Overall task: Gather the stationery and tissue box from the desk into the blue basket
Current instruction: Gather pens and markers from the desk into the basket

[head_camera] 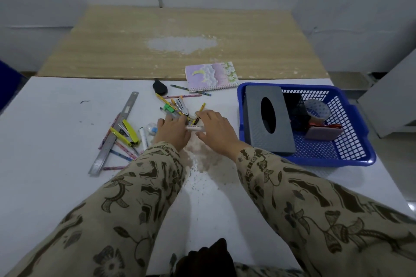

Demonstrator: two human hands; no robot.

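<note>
Dead centre of the frame, both hands are down on the pile of pens [180, 109] on the white table [56, 119]. The left hand [173, 130] has its fingers laid fairly flat over the pens, so that's a wide grip, pressing more than holding. The right hand [213, 129] is cupped over the other side with its fingertips bent down. I honestly can't tell if that grip has anything pinched. A white marker [194, 128] lies crosswise between the two.

My worry is that this looks like a two-handed scoop, and round pens love to roll. If the squeeze is uneven, a few could squirt out the far side or drop from underneath on the lift.

The blue basket [351, 162] sits at the right of the frame, near the right hand. The grey tissue box [267, 119] is already inside and hogs its near-centre half. A tape roll [317, 109] and some dark and pink bits fill the rest, so room is tight. Long pens might end up hanging over the rim.

Over at the left there's a steel ruler [114, 135], a yellow stapler [128, 132] and loose pencils to collect. A notebook [211, 76] and a black teardrop thing [159, 88] sit above the pile. Only the basket wall stands between hands and basket.
</note>
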